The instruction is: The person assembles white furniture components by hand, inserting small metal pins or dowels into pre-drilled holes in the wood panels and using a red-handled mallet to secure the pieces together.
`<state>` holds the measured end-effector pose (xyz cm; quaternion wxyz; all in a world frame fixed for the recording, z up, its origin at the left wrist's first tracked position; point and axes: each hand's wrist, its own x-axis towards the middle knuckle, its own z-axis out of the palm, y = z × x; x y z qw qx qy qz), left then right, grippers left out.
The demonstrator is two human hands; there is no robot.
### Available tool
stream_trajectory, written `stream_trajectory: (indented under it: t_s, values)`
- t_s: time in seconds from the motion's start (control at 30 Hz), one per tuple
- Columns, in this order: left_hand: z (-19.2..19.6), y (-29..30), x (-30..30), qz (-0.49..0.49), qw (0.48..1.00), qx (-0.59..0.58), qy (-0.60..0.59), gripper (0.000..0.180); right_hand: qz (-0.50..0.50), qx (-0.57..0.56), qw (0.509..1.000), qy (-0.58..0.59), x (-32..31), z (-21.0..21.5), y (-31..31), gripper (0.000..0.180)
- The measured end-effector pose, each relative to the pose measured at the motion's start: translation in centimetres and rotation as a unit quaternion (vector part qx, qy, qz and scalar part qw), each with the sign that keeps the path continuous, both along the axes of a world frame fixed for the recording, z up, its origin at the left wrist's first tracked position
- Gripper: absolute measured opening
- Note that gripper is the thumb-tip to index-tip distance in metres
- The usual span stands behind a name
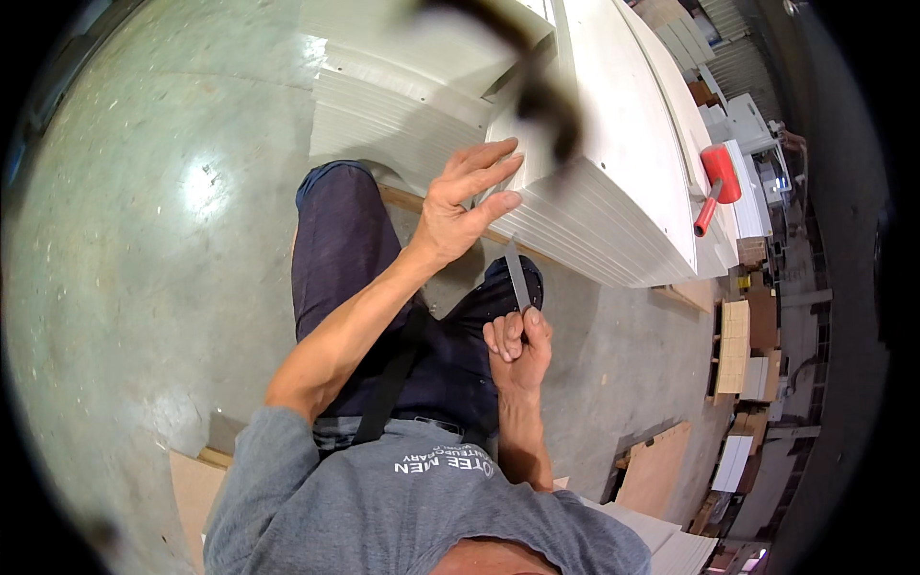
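Observation:
My left hand (457, 213) is open, its fingers stretched over the near corner of a stack of white panels (594, 216). Its fingertips rest at the panels' edge. Low in front of the same stack, my right hand (520, 347) is closed around the lower end of a narrow, flat grey metal blade (519, 276) that looks like a file. The blade points up toward the stack's layered edges, and my fist hides its handle end. I cannot tell whether its tip touches a panel.
A red mallet (719, 182) lies on the stack's right part. More stacked panels (402, 120) stand at the far left of it. Pallets and boards (733, 350) line the right side. A dark blurred shape (546, 105) blocks part of the upper view. Grey floor (172, 249) extends left.

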<state>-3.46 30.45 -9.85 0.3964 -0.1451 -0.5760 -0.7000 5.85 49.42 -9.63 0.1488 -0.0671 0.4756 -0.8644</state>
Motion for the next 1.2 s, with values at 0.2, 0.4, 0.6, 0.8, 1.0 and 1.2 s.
stream_trajectory:
  t_s: [0.2, 0.4, 0.6, 0.8, 1.0, 1.2]
  values:
    - [-1.2, -0.5, 0.3, -0.102, 0.986, 0.103, -0.078, 0.028, -0.012, -0.001, 1.0, -0.009, -0.1, 0.1, 0.0, 0.037]
    - [1.4, -0.8, 5.1, -0.03, 0.966, 0.181, -0.184, 0.027, 0.01, -0.007, 1.0, 0.019, -1.4, 3.6, -2.9, 0.037]
    - [5.2, -1.5, 5.0, -0.111, 0.967, 0.106, -0.203, 0.037, 0.022, 0.041, 0.998, 0.038, -2.8, 6.4, -6.0, 0.037]
    - [7.1, -1.7, 2.3, -0.156, 0.953, 0.157, -0.205, 0.039, 0.041, 0.057, 0.995, 0.065, -3.5, 8.1, -7.2, 0.037]
    - [9.8, -2.7, 0.6, -0.195, 0.951, 0.12, -0.206, 0.039, 0.038, 0.022, 0.996, 0.077, -4.6, 10.0, -8.1, 0.037]
    - [7.8, -2.4, 0.0, -0.191, 0.945, 0.123, -0.236, 0.041, 0.035, 0.042, 0.998, 0.029, -4.5, 9.1, -8.3, 0.036]
